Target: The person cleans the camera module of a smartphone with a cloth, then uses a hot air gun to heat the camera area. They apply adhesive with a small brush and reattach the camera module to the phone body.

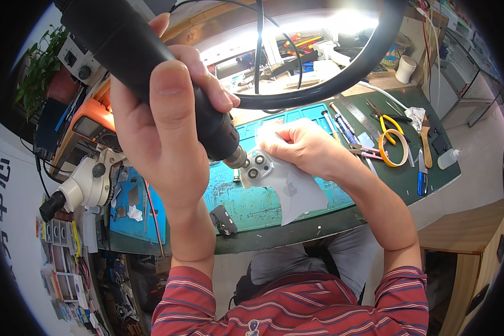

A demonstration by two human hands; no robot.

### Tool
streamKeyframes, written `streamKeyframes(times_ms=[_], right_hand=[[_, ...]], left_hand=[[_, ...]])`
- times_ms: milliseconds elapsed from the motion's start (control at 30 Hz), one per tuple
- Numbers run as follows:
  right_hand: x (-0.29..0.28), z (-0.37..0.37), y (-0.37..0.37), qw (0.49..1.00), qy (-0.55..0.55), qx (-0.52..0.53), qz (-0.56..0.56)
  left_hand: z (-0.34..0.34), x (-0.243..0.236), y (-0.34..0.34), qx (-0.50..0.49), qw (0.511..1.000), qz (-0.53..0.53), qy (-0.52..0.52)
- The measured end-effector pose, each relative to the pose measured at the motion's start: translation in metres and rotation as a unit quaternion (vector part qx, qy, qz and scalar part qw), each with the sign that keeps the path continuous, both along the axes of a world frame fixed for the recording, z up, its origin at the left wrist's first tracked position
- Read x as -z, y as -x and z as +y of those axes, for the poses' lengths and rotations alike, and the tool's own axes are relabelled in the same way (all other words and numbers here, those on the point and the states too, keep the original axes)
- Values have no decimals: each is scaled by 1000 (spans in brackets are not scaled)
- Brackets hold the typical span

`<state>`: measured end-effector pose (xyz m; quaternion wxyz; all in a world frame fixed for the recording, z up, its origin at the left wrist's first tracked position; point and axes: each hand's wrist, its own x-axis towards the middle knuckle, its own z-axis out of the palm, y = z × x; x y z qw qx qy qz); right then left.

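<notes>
My left hand [159, 126] is wrapped round the thick black handle of a hot air gun [126, 53]. Its metal nozzle points down at the camera lenses [256, 167] of a phone back panel [303, 196], close to them; whether it touches I cannot tell. The panel is pale silver-white and its lower edge looks uneven. My right hand [299, 143] grips the panel's upper edge beside the lenses, thumb and fingers closed on it. Beneath lies a blue work mat [224, 196]. A small dark phone-like part [223, 220] rests at the mat's near edge.
A thick black hose [319, 92] arcs across the upper view. On the left are a white microscope [84, 182] and an orange multimeter [92, 120]. At right lie yellow-handled pliers [392, 126], a yellow tape roll [393, 148], a brush [425, 143] and a small bottle [448, 159].
</notes>
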<state>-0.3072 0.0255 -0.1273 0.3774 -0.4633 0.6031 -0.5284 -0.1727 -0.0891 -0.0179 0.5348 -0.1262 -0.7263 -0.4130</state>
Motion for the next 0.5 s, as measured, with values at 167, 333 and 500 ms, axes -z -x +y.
streamKeyframes(times_ms=[167,333,500], right_hand=[[-6,2,2,998,-52,-23,17],[-1,4,0,999,-20,3,-44],[-7,9,-5,999,-24,-8,-30]], left_hand=[[0,0,-2,-3,1000,0,1],[1,0,1,1,1000,2,-3],[2,-1,-1,-6,1000,18,-17]])
